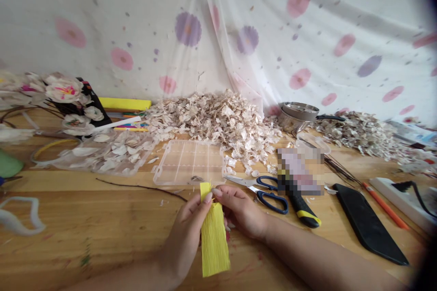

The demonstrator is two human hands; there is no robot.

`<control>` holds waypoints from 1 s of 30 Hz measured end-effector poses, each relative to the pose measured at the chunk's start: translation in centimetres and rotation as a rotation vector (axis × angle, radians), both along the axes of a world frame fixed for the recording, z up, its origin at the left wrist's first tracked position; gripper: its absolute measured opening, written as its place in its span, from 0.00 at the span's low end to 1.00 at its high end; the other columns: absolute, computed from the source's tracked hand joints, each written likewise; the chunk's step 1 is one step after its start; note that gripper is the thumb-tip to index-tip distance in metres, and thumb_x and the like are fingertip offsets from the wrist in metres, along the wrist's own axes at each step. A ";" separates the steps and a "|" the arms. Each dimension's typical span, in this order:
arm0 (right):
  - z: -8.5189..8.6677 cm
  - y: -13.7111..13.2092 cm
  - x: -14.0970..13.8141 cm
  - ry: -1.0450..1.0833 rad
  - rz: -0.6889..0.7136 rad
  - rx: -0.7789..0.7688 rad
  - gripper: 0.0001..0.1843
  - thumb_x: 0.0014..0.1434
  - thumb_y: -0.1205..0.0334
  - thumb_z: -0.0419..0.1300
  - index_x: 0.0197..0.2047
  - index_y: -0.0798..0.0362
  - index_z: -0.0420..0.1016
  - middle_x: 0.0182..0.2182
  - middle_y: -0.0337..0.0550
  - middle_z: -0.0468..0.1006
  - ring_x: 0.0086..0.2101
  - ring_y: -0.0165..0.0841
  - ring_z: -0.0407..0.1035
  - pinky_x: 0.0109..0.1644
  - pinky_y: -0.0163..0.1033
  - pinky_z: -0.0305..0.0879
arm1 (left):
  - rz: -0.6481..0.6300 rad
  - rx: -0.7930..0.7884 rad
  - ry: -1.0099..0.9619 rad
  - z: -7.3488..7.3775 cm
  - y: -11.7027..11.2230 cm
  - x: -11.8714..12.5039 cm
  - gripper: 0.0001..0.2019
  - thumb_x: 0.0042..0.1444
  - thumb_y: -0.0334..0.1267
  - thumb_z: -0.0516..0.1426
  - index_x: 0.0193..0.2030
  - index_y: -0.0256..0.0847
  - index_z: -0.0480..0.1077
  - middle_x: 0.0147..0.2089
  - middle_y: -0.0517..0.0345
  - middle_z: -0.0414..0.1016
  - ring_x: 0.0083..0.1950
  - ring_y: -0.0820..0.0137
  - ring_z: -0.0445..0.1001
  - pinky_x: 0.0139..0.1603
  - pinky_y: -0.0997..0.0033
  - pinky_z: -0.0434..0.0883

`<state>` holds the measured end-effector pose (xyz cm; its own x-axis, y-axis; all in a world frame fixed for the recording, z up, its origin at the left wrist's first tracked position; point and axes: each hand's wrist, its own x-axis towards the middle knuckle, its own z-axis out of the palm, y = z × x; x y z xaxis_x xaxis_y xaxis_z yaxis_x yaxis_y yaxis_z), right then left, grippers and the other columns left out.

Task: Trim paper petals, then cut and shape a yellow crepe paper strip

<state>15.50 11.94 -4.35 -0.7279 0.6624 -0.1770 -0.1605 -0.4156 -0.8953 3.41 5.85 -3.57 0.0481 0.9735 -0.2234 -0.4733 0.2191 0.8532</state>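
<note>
A strip of yellow crepe paper [215, 245] hangs upright over the front of the wooden table. My left hand [184, 232] pinches its upper left edge between thumb and fingers. At the upper right edge, the thumb and fingertips of my right hand [242, 211] close on the same paper, close to the left thumb. Some of my right fingers are hidden behind the strip. Just beyond the hands lie blue-handled scissors [273, 204] and a thin dark twig [139, 185]. A clear divided plastic box [191, 159] sits farther back.
Pale dried petals [218, 120] are heaped along the back, with another heap [358, 134] at right. A metal pot [298, 113] stands between them. A black sheath [368, 223], an orange pen [385, 207] and a white power strip [406, 200] lie right. Petal flowers [64, 88] stand left.
</note>
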 end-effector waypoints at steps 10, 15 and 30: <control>0.1 0.0 0.1 -0.096 -0.001 0.080 0.22 0.54 0.44 0.57 0.25 0.55 0.63 0.11 0.28 0.61 0.10 0.20 0.52 0.12 0.27 0.42 | -0.044 0.010 0.024 0.0 -0.3 0.1 0.15 0.53 0.48 0.58 0.38 0.37 0.72 0.30 0.55 0.78 0.33 0.64 0.75 0.30 0.72 0.68; 0.0 -0.1 0.0 -0.060 -0.016 0.020 0.22 0.51 0.43 0.59 0.23 0.55 0.62 0.11 0.28 0.61 0.09 0.20 0.53 0.11 0.27 0.41 | -0.049 0.012 0.034 -0.2 -0.1 0.1 0.15 0.53 0.47 0.58 0.40 0.38 0.73 0.32 0.55 0.79 0.35 0.63 0.76 0.32 0.72 0.69; -0.2 0.0 0.2 -0.015 -0.002 0.020 0.20 0.53 0.47 0.61 0.26 0.55 0.64 0.14 0.30 0.65 0.12 0.20 0.53 0.14 0.28 0.42 | 0.028 0.002 0.018 -0.2 -0.2 0.2 0.14 0.52 0.48 0.58 0.34 0.38 0.69 0.22 0.61 0.74 0.23 0.71 0.71 0.26 0.75 0.67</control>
<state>15.66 11.92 -4.53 -0.7238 0.6676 -0.1745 -0.1483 -0.3975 -0.9055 3.56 5.69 -3.77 0.0170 0.9749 -0.2221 -0.4641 0.2045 0.8619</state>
